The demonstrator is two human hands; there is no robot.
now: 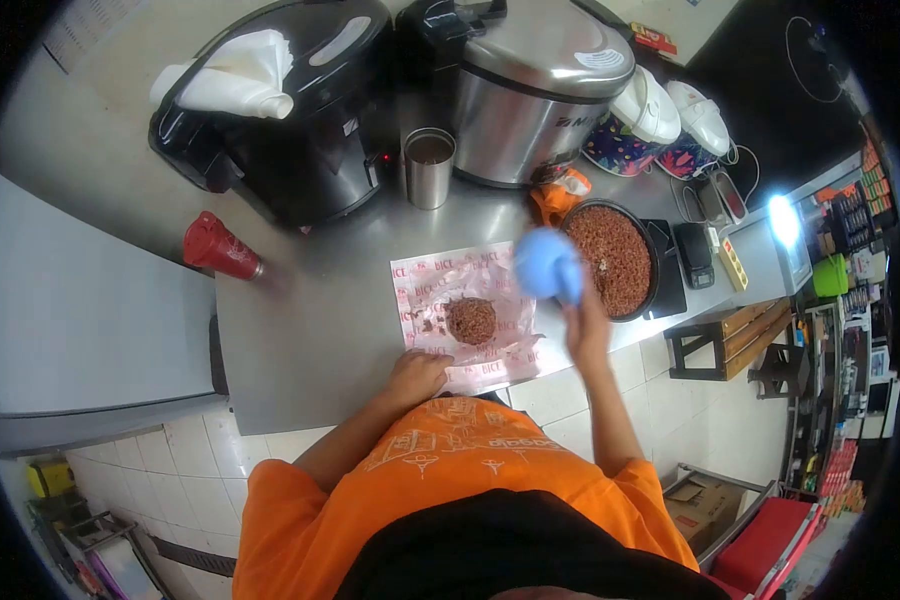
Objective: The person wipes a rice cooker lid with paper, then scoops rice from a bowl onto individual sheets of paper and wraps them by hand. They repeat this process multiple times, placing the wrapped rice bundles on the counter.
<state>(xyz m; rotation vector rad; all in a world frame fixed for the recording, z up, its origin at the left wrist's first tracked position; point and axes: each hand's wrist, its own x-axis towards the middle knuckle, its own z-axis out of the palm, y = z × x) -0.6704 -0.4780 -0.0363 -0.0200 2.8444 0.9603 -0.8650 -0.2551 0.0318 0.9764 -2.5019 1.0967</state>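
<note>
A printed pink-and-white paper sheet (pixel 430 290) lies on the steel counter, with a round mound of brown-red rice (pixel 472 321) on it and darker bits to its left. My left hand (pixel 418 377) rests at the sheet's lower left edge, its fingers bent and partly hidden. My right hand (pixel 586 325) is closed on the handle of a blue scoop (pixel 545 264), blurred by motion. The scoop hangs between the sheet and a round black pan (pixel 654 290) full of brown-red rice (pixel 610 255).
Behind stand a black cooker (pixel 300 150), a steel cup (pixel 429 180) and a large steel cooker (pixel 510 125). A red tumbler (pixel 220 248) lies at the left. Right of the pan are a black device (pixel 694 250) and a power strip (pixel 733 262).
</note>
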